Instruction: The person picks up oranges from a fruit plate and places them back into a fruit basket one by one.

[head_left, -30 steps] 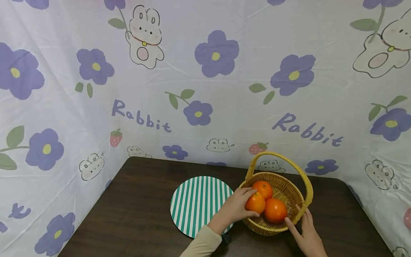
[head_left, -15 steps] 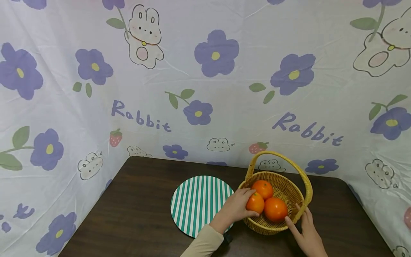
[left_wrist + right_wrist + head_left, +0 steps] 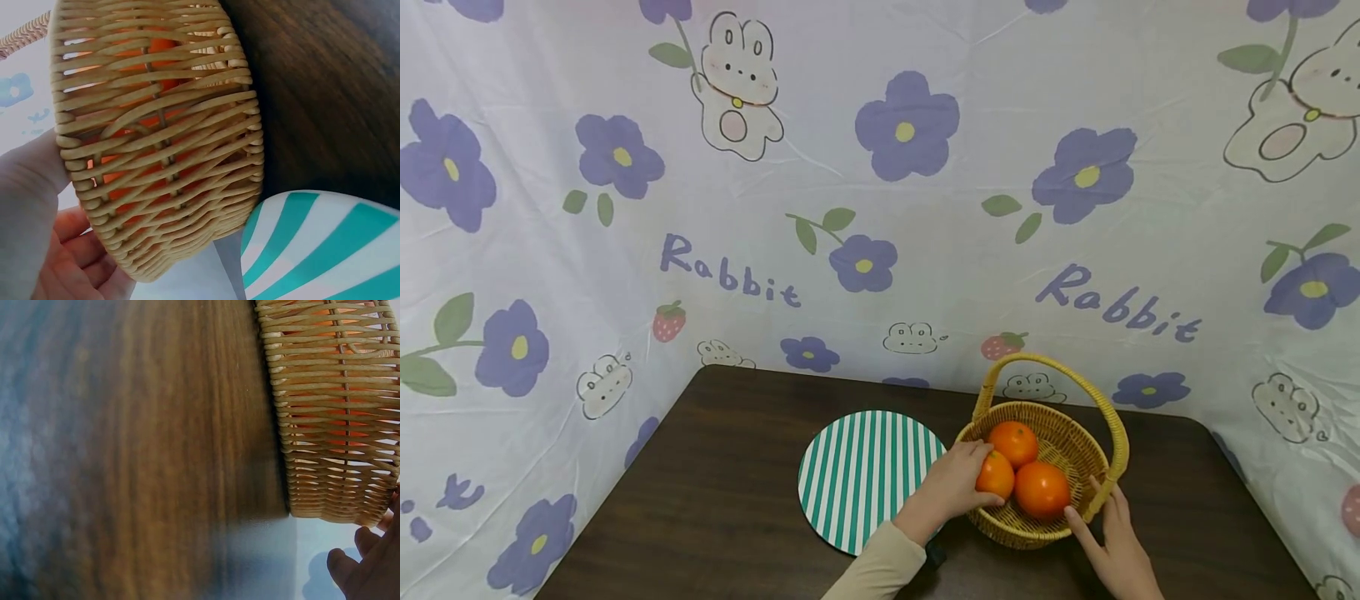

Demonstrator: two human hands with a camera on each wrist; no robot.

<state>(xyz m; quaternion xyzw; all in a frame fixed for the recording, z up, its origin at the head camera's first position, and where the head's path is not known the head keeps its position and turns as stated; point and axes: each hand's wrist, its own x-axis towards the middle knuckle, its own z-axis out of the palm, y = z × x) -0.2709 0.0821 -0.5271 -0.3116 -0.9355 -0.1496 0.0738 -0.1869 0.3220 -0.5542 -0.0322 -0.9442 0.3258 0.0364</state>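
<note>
A yellow wicker basket (image 3: 1063, 429) with a tall arched handle holds three oranges in the head view. My left hand (image 3: 951, 483) reaches over its left rim and grips the leftmost orange (image 3: 996, 477), thumb on the near side and fingers on the far side. Another orange (image 3: 1015, 443) lies behind that one, and a third orange (image 3: 1042, 491) lies to its right. At the basket's right side, my right hand (image 3: 1116, 542) holds the rim near the handle's base. In the left wrist view, the wicker wall (image 3: 162, 144) partly hides the fruit.
A round board (image 3: 868, 479) with green and white stripes lies left of the basket on the dark wooden table (image 3: 715, 492). My left forearm crosses its near right edge. A patterned cloth (image 3: 820, 192) hangs behind the table.
My left hand and the gripped orange have shifted very slightly left, toward the basket's rim. My right hand stays in place on the basket.
</note>
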